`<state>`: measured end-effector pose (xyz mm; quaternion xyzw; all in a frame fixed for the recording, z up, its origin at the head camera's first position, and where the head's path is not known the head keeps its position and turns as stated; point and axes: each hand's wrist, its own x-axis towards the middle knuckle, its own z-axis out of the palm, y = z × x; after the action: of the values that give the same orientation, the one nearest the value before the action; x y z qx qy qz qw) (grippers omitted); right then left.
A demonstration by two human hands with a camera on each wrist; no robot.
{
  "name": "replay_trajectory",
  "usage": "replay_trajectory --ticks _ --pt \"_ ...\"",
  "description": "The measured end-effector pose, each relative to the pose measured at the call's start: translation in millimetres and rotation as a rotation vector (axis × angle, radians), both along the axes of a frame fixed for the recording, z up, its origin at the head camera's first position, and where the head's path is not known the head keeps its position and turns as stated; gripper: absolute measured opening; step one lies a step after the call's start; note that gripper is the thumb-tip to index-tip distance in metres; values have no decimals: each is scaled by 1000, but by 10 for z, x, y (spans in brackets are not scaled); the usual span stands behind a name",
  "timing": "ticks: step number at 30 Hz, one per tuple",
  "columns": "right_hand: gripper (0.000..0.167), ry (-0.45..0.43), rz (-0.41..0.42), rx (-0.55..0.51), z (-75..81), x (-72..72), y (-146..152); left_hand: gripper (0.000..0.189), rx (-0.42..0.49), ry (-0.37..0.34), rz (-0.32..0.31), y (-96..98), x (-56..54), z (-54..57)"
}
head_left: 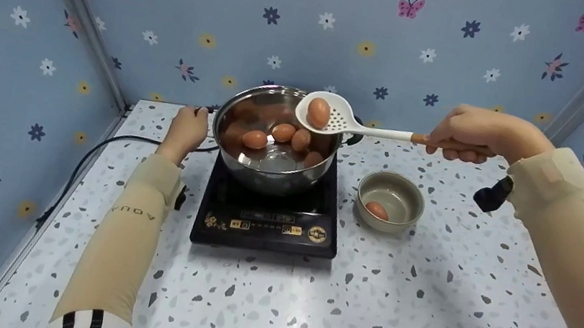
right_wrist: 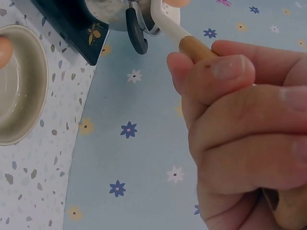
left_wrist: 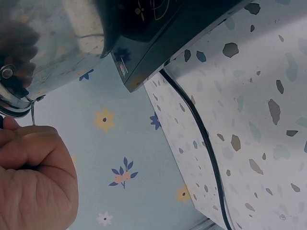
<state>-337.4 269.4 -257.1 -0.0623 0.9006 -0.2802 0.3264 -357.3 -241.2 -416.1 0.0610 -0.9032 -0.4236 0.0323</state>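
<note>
My right hand [head_left: 468, 134] grips the wooden handle of a white slotted spoon [head_left: 341, 117], fingers curled round it in the right wrist view. One brown egg [head_left: 318, 113] rests in the spoon's bowl, above the right rim of a steel pot [head_left: 271, 179]. Several more brown eggs [head_left: 255, 139] lie inside the pot. At the pot's left side, my left hand [head_left: 188, 131] holds the side handle; most of that handle is hidden by the fingers. Right of the pot, a beige bowl [head_left: 410, 214] contains another brown egg [head_left: 377, 210].
Under the pot is a black induction cooker [head_left: 264, 237], its cord [head_left: 89, 153] running off to the left. The speckled white tabletop [head_left: 266, 310] ends at a flowered blue wall [head_left: 316, 24] behind, with further panels at both sides.
</note>
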Motion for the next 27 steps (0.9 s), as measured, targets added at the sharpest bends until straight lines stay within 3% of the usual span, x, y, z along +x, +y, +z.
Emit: replay_trajectory --ticks 27 --pt "31 -8 -65 -39 69 91 479 57 32 -25 -12 -12 10 -10"
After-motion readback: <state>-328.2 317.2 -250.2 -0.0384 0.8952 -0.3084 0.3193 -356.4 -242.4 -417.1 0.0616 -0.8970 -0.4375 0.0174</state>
